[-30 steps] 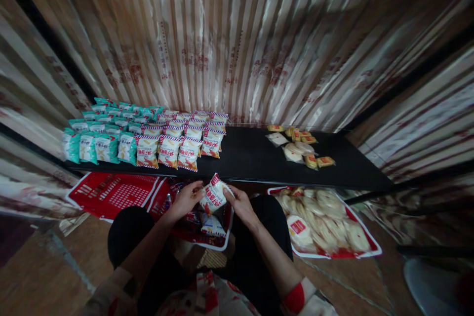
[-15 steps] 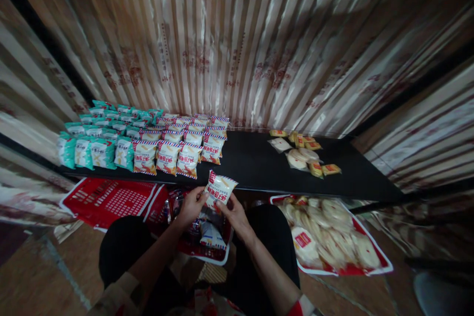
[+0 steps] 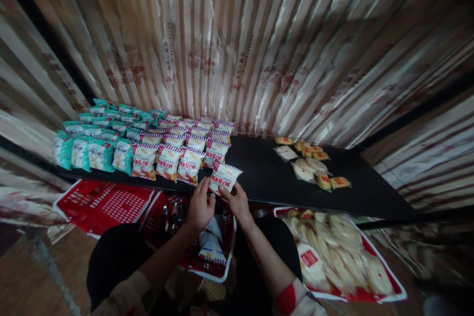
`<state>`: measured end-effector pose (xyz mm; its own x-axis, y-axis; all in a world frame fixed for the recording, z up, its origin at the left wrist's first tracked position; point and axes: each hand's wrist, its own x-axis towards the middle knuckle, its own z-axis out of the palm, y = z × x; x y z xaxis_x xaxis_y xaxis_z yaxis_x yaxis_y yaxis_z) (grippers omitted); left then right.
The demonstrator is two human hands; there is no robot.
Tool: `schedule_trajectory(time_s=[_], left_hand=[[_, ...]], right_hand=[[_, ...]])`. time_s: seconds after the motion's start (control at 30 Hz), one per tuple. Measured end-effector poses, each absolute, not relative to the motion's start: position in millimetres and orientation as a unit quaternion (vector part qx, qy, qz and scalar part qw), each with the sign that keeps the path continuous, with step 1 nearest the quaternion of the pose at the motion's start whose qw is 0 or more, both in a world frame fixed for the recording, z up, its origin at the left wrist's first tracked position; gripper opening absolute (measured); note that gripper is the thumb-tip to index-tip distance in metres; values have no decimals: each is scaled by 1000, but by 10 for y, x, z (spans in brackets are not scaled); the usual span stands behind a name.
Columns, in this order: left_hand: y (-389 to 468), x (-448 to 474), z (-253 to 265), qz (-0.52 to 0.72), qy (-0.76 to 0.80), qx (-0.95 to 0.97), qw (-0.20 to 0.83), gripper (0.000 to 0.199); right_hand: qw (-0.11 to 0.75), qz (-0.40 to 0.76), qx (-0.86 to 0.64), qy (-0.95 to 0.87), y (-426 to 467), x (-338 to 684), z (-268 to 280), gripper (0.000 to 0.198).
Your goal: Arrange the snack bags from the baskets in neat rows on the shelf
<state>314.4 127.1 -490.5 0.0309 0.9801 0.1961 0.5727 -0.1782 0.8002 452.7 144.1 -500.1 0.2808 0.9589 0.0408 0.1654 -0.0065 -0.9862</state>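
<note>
My right hand point(image 3: 238, 202) grips the lower right of a white snack bag point(image 3: 225, 177) with red lettering, thumb across its front. The bag is tilted at the front edge of the black shelf point(image 3: 255, 177). Beside its lower left corner is my left hand point(image 3: 202, 206), fingers stretched and thumb apart; whether it touches the bag is unclear. Just left stand rows of matching snack bags point(image 3: 190, 165), with teal snack bags point(image 3: 100, 155) farther left. Below my hands, a red basket point(image 3: 231, 252) holds more packets, partly hidden by my arms.
Flat round packets point(image 3: 303, 170) and small yellow packets point(image 3: 339, 182) lie on the shelf's right. A red basket point(image 3: 394, 284) of round packets sits below them. Another red basket point(image 3: 111, 205) is at left. Striped curtain point(image 3: 222, 49) hangs behind the shelf.
The held bag has moved forward from above the basket to the shelf's front edge, beside the front row. My left hand has come off the bag's left side, its fingers straightening.
</note>
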Motion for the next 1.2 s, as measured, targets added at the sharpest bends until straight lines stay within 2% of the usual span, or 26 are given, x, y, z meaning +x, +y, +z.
schedule_trajectory(time_s=[0.17, 0.43, 0.87, 1.2], left_hand=[[1335, 3209, -4981, 356, 578, 694, 242, 56], [1424, 3189, -5026, 326, 595, 705, 205, 55], [1501, 3169, -5020, 318, 598, 714, 178, 51], [1598, 3178, -4996, 305, 594, 726, 164, 49]], right_hand=[[502, 328, -613, -514, 1733, 4508, -4985, 46], [481, 311, -641, -511, 1907, 4399, -4973, 59], [468, 309, -634, -532, 1968, 4391, -5022, 47], [472, 304, -635, -530, 1964, 4377, -4999, 50]])
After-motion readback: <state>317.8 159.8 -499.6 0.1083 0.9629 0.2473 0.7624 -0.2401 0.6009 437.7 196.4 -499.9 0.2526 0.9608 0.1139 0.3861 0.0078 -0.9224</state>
